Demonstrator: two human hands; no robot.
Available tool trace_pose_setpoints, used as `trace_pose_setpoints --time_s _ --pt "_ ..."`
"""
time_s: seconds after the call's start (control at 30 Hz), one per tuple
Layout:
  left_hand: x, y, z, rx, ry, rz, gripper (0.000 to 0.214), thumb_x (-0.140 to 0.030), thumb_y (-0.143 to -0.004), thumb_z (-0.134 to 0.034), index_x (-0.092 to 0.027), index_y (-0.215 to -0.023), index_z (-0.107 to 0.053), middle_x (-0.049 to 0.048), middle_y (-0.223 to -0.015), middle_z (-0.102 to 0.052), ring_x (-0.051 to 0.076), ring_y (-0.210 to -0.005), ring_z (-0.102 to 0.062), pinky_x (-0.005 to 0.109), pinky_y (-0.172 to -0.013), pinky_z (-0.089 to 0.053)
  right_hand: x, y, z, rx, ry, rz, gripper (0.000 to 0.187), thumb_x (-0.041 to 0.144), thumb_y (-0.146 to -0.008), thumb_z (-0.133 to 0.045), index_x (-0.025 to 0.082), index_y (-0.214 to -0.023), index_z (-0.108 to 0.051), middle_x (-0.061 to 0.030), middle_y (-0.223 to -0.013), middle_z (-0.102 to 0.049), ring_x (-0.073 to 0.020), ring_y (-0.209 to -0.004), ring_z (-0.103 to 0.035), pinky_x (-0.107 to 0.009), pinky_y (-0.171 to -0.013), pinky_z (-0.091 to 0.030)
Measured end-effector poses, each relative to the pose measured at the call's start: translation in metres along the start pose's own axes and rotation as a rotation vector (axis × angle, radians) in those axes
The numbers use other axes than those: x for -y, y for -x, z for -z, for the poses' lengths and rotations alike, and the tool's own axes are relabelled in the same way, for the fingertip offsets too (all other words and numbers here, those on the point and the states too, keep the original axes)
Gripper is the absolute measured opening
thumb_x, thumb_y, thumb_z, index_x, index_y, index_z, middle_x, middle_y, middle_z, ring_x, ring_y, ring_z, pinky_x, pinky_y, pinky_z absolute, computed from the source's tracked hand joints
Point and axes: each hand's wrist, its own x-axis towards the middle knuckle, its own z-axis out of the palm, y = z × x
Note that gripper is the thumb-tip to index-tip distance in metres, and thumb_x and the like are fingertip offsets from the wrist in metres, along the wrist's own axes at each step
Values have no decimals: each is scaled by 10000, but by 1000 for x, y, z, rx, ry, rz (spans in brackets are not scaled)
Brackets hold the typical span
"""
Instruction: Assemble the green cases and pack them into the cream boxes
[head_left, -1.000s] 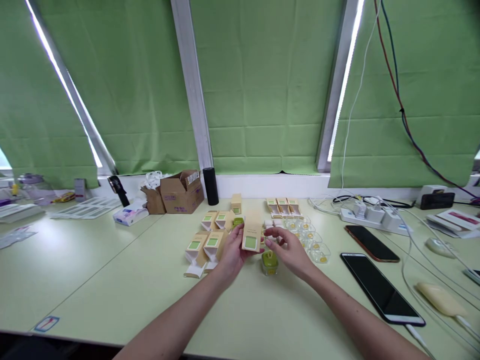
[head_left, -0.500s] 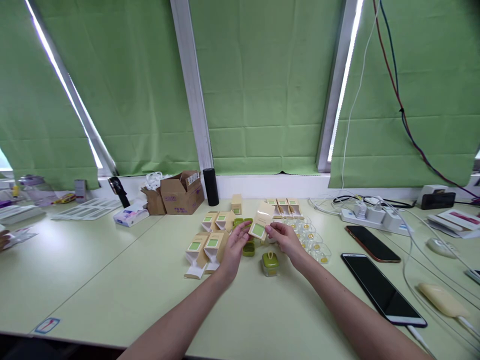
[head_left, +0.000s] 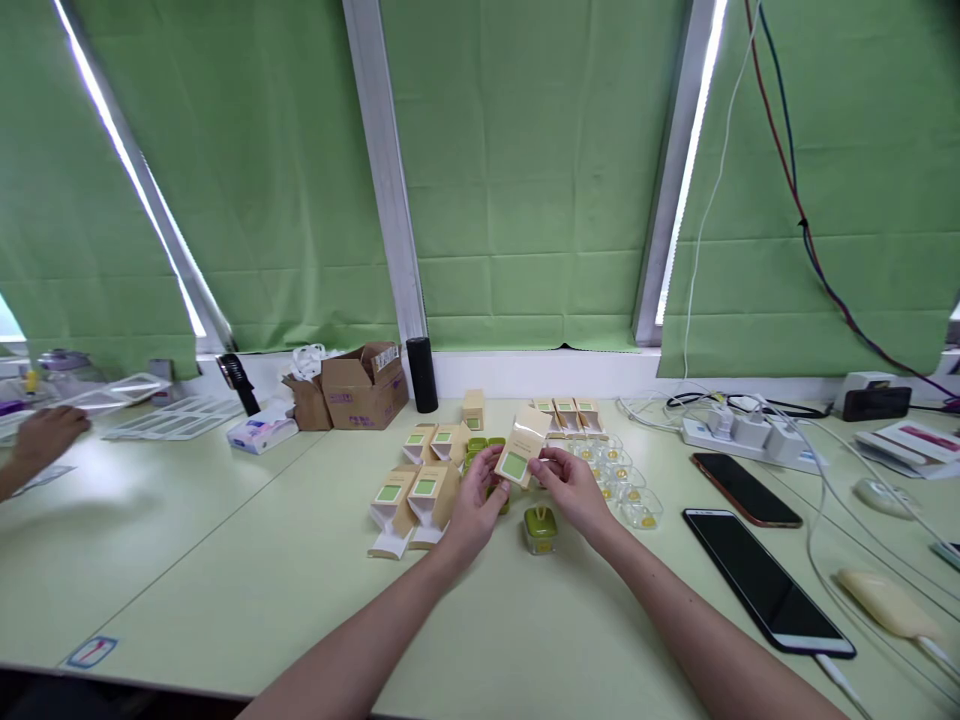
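Both of my hands hold one small tan carton with a green window (head_left: 521,448), tilted above the table. My left hand (head_left: 474,500) pinches its lower left side, and my right hand (head_left: 574,485) grips its right edge. Just below them a small clear container with a green lid (head_left: 539,527) stands on the table. To the left lie several more open tan cartons (head_left: 411,495). To the right sit several clear trays with yellow pieces (head_left: 626,480). Green-lidded items (head_left: 480,444) peek out behind my left hand.
Two dark phones (head_left: 765,585) lie at the right, beside a power strip (head_left: 750,432) and white cables. A brown cardboard box (head_left: 365,385) and a black cylinder (head_left: 421,372) stand at the back. Another person's hand (head_left: 41,437) reaches in at the far left.
The carton went from my left hand, held upright, to a tilted hold between both hands, a little farther back. Another person's hand has come into view at the far left.
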Motion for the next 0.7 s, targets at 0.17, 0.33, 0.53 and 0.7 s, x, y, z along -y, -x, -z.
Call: trace_pose_setpoints --time_s 0.17,0.33,0.53,0.7 --pt "-2 1 -1 15 -3 8 568 -447 -875 -768 -210 -1333 -530 160 -1365 -631 322 -1310 -592 470 -1133 -446 3 3 0 -3 8 15 558 687 -809 -741 191 -1063 -710 -126 -971 -820 -307 -915 -777 -394 -809 -579" --pt "-10 2 -3 13 -24 8 532 -413 -880 -759 -211 -1314 -526 153 -1340 -638 306 -1287 -602 453 -1122 -453 6 7 -2 6 -4 9 548 665 -810 -754 197 -1091 -697 -132 -1008 -821 -313 -934 -775 -409 -824 -584" --pt "-15 3 -5 -9 -39 8 470 -333 -859 -747 -211 -1269 -550 122 -1238 -661 268 -1197 -629 412 -1061 -490 6 8 -1 28 -5 0 520 621 -831 -762 189 -1113 -700 -136 -1020 -822 -305 -921 -781 -404 -821 -593" --pt "-16 2 -6 -23 -32 14 445 -270 -833 -726 -211 -1244 -568 110 -1205 -666 261 -1168 -636 405 -1036 -504 9 9 -2 14 -12 -4 507 633 -815 -764 192 -1059 -714 -120 -959 -825 -300 -882 -787 -401 -802 -600"
